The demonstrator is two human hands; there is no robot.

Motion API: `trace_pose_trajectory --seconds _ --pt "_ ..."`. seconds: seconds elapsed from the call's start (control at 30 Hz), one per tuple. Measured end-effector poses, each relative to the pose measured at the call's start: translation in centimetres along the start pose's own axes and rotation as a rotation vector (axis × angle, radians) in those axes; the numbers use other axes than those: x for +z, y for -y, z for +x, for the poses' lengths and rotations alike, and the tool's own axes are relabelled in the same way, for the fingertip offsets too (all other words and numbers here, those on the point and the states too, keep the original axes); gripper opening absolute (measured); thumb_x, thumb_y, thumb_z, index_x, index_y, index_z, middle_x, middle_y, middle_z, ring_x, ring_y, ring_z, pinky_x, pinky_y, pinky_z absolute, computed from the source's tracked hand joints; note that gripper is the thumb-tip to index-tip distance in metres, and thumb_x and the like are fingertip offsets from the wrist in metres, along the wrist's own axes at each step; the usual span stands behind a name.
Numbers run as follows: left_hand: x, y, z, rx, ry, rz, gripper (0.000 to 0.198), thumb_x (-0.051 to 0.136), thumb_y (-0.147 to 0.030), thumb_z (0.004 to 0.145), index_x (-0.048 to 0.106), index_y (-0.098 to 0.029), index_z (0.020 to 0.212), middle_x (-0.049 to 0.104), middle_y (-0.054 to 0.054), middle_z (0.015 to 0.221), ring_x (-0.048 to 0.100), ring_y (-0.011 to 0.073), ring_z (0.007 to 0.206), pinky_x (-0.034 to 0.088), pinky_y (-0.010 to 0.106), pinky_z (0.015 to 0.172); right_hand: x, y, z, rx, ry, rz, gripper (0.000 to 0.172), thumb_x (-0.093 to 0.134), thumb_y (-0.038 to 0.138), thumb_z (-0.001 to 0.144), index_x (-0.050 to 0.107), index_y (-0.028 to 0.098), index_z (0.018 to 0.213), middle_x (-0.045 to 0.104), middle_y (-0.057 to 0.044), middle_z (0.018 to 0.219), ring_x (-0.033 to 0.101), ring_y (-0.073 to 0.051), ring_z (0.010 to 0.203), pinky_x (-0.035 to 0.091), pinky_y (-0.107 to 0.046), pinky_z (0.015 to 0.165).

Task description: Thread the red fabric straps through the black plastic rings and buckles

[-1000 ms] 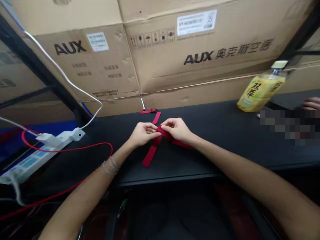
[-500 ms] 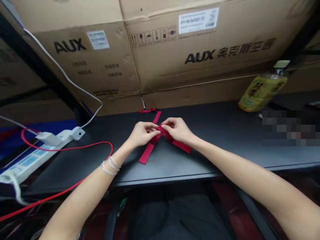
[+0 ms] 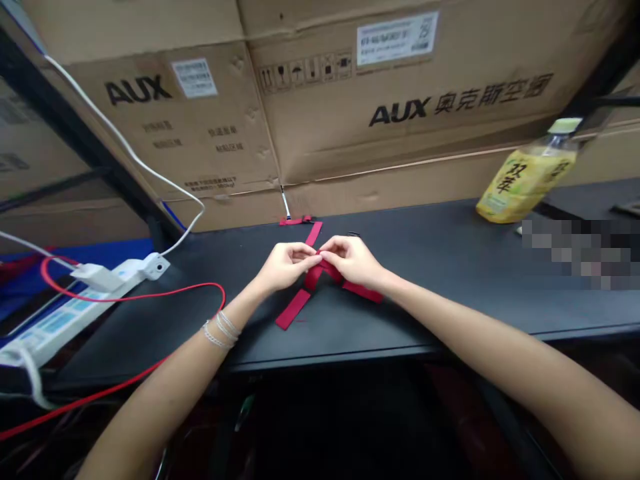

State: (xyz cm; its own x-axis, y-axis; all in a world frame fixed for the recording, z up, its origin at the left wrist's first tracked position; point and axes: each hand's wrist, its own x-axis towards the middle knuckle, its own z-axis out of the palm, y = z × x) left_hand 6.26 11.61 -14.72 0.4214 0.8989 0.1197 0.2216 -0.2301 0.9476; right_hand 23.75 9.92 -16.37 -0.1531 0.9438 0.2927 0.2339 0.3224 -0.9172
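Cardboard cartons (image 3: 320, 113) printed AUX fill the background, rising behind the far edge of your black tabletop (image 3: 425, 300). At far left, a white cable (image 3: 120, 143) runs down the cartons to a white power strip (image 3: 65, 320) at the table's left end, with a white plug (image 3: 97, 278) seated in it. A red cable (image 3: 150, 291) loops from that end across the tabletop and drops past the near edge.

Moving right, thin silver bracelets (image 3: 220, 331) circle your left wrist. Your left hand (image 3: 287, 265) and right hand (image 3: 353, 260) are together at the middle of the table, fingertips meeting, clamped on red fabric strips (image 3: 293, 309) where they cross. You can see 3 tails: 1 runs toward you and left, 1 runs to the far side, and 1 runs right from under your right hand. All 3 lie flat on the tabletop. Whether this is 1 strip or several, you cannot tell.

Just beyond the far tail, a small red piece (image 3: 295, 221) lies at the foot of the cartons. Farther right, a yellow-labelled plastic drink bottle (image 3: 525, 180) stands tilted near the far edge, with a pixelated patch (image 3: 580, 253) just beside it.
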Motion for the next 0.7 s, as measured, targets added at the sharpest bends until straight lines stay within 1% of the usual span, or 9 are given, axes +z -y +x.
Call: trace_pose_trajectory --seconds 0.13,0.23,0.33,0.47,0.63,0.7 --pt "-0.04 -0.2 -0.02 -0.049 -0.018 -0.062 0.04 0.083 -0.043 0.054 0.068 -0.01 0.072 0.069 0.005 0.064 0.06 0.0128 0.056 0.046 0.023 0.055 0.04 0.29 -0.07 0.028 0.01 0.086 0.011 0.063 0.022 0.074 0.066 0.012 0.076 0.069 -0.005 0.072 0.06 -0.014 0.064 0.046 -0.026 0.064" --pt "-0.1 -0.3 -0.09 -0.041 -0.02 -0.076 0.035 0.083 -0.04 0.055 0.067 -0.011 0.067 0.067 0.003 0.06 0.058 0.0112 0.053 0.045 0.023 0.054 0.04 0.27 -0.03 0.061 0.034 0.144 0.011 0.066 0.022 0.072 0.067 0.012 0.075 0.07 -0.006 0.073 0.061 -0.013 0.065 0.047 -0.027 0.066" --pt "-0.15 -0.26 -0.11 -0.044 -0.012 -0.059 0.032 0.082 -0.037 0.057 0.068 -0.011 0.068 0.065 0.002 0.057 0.056 0.0099 0.052 0.044 0.022 0.053 0.01 0.17 0.02 0.073 0.039 0.171 0.012 0.067 0.022 0.071 0.069 0.012 0.076 0.071 -0.006 0.074 0.062 -0.014 0.066 0.048 -0.027 0.067" --pt "-0.22 -0.24 -0.08 -0.052 -0.018 -0.046 0.033 0.082 -0.038 0.056 0.068 -0.011 0.066 0.065 0.002 0.058 0.056 0.0106 0.052 0.043 0.022 0.053 -0.14 0.19 0.04 0.066 0.043 0.112 0.015 0.067 0.024 0.071 0.071 0.011 0.077 0.072 -0.008 0.076 0.063 -0.015 0.067 0.049 -0.028 0.067" --pt "-0.19 -0.56 -0.18 -0.07 -0.041 -0.032 0.036 0.082 -0.041 0.055 0.067 -0.011 0.065 0.065 0.003 0.058 0.056 0.011 0.052 0.041 0.022 0.051 -0.38 0.46 -0.08 -0.024 0.048 -0.025 0.018 0.063 0.026 0.076 0.073 0.011 0.079 0.074 -0.009 0.081 0.065 -0.017 0.071 0.049 -0.029 0.07" --pt "-0.13 -0.67 -0.22 -0.074 -0.036 -0.044 0.036 0.082 -0.042 0.054 0.066 -0.011 0.064 0.064 0.002 0.057 0.055 0.0107 0.051 0.04 0.021 0.05 -0.4 0.57 -0.13 -0.029 0.055 -0.032 0.018 0.063 0.027 0.076 0.073 0.011 0.079 0.074 -0.009 0.08 0.064 -0.017 0.07 0.049 -0.028 0.068"
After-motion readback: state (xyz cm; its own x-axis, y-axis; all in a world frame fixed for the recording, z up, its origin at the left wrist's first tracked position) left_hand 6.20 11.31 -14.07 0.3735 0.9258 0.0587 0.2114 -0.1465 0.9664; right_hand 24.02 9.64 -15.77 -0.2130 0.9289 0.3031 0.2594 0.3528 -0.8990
